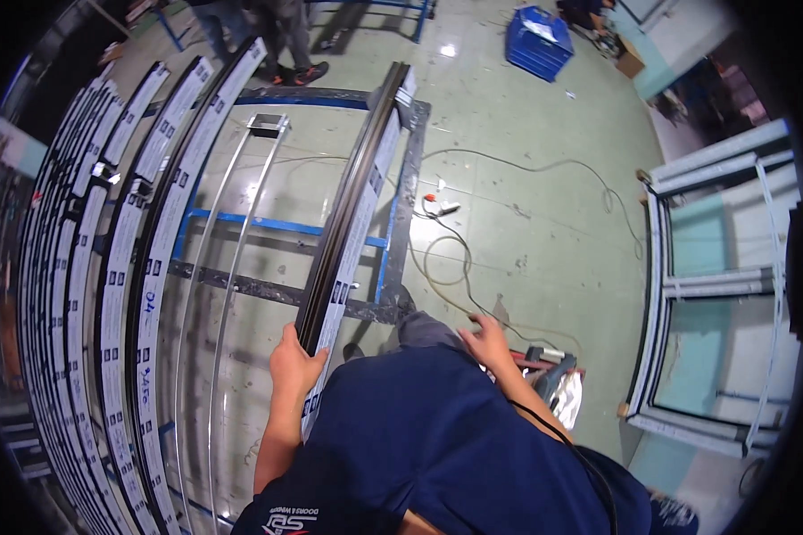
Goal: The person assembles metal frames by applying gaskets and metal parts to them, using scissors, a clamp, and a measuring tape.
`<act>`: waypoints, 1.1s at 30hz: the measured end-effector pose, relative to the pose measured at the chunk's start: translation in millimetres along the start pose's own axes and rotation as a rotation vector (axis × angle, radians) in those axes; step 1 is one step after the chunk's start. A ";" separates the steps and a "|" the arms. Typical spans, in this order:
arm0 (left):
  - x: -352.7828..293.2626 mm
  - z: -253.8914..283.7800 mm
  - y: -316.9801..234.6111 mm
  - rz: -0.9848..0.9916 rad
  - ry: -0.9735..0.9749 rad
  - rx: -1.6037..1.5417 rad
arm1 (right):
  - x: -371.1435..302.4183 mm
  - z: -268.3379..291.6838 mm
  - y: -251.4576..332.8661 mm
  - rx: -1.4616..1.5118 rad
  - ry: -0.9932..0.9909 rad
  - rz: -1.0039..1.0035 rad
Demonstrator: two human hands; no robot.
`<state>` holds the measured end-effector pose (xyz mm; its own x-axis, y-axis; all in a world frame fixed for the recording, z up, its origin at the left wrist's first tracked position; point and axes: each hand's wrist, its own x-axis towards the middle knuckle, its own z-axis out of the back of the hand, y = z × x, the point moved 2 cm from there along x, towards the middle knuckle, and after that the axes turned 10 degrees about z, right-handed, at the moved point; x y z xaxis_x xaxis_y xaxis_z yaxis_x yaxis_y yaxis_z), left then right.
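A long metal profile (352,209), dark brown on one face and covered with white printed film on the other, lies across a blue steel bench frame (400,232) in front of me. My left hand (296,364) is closed round the near part of this profile, thumb on its filmed side. The fingers' far side is partly hidden. My right hand (485,342) hangs beside my right thigh with its fingers apart, holding nothing. Below it on the floor are red and grey tools (549,370), partly covered by my forearm.
Several film-covered profiles (156,267) lie side by side at left, next to a thin silvery frame (232,205). A hose (446,267) and cable (544,168) trail over the floor. A window frame (660,285) leans at right; a blue crate (540,43) stands far off. People (285,40) stand beyond the bench.
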<state>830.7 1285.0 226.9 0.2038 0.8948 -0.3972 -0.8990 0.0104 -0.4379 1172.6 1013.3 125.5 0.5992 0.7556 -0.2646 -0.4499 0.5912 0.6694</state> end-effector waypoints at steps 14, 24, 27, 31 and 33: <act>6.8 14.5 -2.7 0.115 -0.237 0.032 | 277.2 -92.7 283.6 0.754 0.619 -0.089; -5.9 -0.5 18.3 0.029 -0.421 -0.021 | 304.1 -188.1 271.2 0.790 0.278 -0.242; -31.2 -13.0 20.6 0.021 -0.531 -0.162 | 294.1 -187.6 260.0 0.980 0.705 -0.231; -27.7 -69.3 19.2 0.082 -0.686 0.189 | 302.1 -170.2 233.6 0.981 0.843 -0.157; -26.5 -72.7 15.7 0.153 -0.616 0.168 | 301.2 -166.2 231.6 0.988 0.740 -0.204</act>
<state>839.4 1229.0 171.9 -0.1457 0.9830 0.1119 -0.9586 -0.1122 -0.2619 1138.9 1424.7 85.5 -0.0607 0.8415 -0.5369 0.4880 0.4942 0.7195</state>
